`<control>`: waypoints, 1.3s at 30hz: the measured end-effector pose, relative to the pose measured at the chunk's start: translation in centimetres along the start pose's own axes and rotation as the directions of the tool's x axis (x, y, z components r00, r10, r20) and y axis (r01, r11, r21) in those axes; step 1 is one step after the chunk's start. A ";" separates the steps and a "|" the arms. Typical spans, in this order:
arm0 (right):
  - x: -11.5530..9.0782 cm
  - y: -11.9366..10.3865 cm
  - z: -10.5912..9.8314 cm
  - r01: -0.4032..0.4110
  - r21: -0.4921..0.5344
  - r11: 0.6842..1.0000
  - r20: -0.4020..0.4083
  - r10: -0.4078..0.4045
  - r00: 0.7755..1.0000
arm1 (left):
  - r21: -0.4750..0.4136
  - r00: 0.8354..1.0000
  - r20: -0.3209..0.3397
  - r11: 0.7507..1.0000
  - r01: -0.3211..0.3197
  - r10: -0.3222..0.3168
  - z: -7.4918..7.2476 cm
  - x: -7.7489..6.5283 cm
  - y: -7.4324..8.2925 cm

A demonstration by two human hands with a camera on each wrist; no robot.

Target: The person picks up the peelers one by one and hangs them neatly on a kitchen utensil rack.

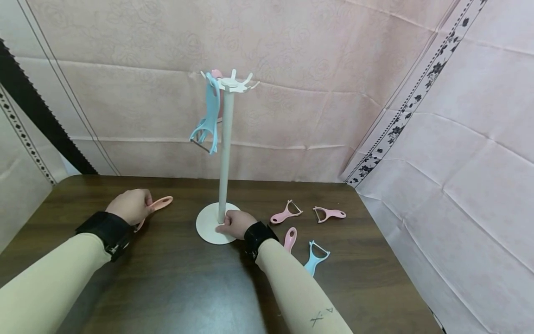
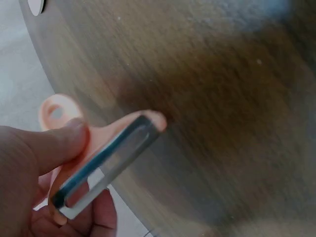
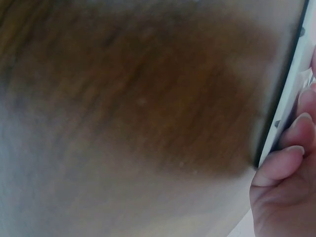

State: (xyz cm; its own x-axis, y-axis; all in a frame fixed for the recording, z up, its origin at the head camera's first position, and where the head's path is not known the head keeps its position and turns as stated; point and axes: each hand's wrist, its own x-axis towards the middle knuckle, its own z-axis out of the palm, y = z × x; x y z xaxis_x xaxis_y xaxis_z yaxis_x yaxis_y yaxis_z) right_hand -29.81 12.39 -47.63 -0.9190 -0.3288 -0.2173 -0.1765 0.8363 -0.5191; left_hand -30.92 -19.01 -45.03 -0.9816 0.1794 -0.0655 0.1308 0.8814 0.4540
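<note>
My left hand [image 1: 131, 206] pinches a peach-orange peeler [image 1: 162, 203] over the table's left side. In the left wrist view its metal blade faces the camera, and the thumb lies across the handle below the looped end. My right hand [image 1: 238, 224] grips the right rim of the round base [image 1: 206, 224] of a white utensil stand [image 1: 226, 139]. The right wrist view has curled fingertips [image 3: 286, 160] along the edge of that base. From the stand's hooks, on the left side, hangs a blue peeler [image 1: 212, 104], with a pink peeler [image 1: 216, 73] partly hidden behind it.
Right of the stand lie several peelers: a pink one [image 1: 285, 215], another pink one [image 1: 331, 213], a third pink one [image 1: 290, 237] and a blue one [image 1: 314, 260], the last two partly covered by my right arm. A cloth backdrop [image 1: 292, 116] rises behind the brown table [image 1: 175, 278].
</note>
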 end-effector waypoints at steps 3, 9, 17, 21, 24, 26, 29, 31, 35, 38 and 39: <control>0.0 -0.1 0.0 0.001 -0.004 1.000 -0.003 -0.001 1.000 | 0.007 0.996 -0.079 1.000 -0.028 0.028 -0.2 0.0 -0.4; -0.3 -0.3 0.0 0.010 -0.016 1.000 -0.022 -0.010 1.000 | -0.047 0.959 -0.276 0.996 -0.076 0.060 -0.9 -0.4 -0.3; -0.1 0.1 0.1 -0.002 -0.007 1.000 -0.019 0.002 1.000 | -0.095 0.889 -0.448 0.984 -0.151 0.093 -1.8 -1.1 0.7; 0.4 0.4 0.3 -0.008 -0.017 1.000 -0.019 0.008 1.000 | -0.171 0.861 -0.499 0.963 -0.206 0.096 -2.6 -1.5 2.3; 0.3 0.4 0.4 0.008 -0.020 1.000 -0.024 -0.008 1.000 | -0.215 0.839 -0.533 0.940 -0.265 0.114 -3.6 -2.1 4.3; 0.1 0.3 0.3 0.018 -0.023 1.000 -0.027 -0.018 0.999 | -0.226 0.821 -0.553 0.924 -0.309 0.139 -4.4 -2.5 5.8; -0.1 0.1 0.2 0.026 -0.024 0.999 -0.030 -0.027 0.999 | -0.223 0.785 -0.588 0.894 -0.388 0.194 -5.4 -3.1 8.0; -0.2 0.0 0.2 0.025 -0.022 0.999 -0.029 -0.026 0.999 | -0.210 0.746 -0.620 0.866 -0.454 0.242 -5.9 -3.3 9.3; 0.0 0.0 0.3 0.018 -0.019 1.000 -0.028 -0.018 0.999 | -0.189 0.657 -0.687 0.797 -0.573 0.310 -6.9 -3.9 11.4; 0.2 0.1 0.3 0.002 -0.008 1.000 -0.021 -0.003 1.000 | -0.177 0.599 -0.730 0.755 -0.631 0.330 -7.5 -4.5 12.8; 0.3 0.2 0.3 -0.003 -0.006 1.000 -0.017 0.003 1.000 | -0.171 0.582 -0.741 0.745 -0.644 0.334 -7.7 -4.9 13.4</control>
State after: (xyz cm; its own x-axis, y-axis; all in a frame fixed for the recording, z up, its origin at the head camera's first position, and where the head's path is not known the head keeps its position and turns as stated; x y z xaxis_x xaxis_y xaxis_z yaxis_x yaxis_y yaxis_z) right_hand -30.01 12.29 -48.04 -0.9254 -0.3190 -0.2048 -0.1758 0.8398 -0.5137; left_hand -25.46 -11.40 -31.78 -0.6312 0.0748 0.7720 0.7064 0.4667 0.5322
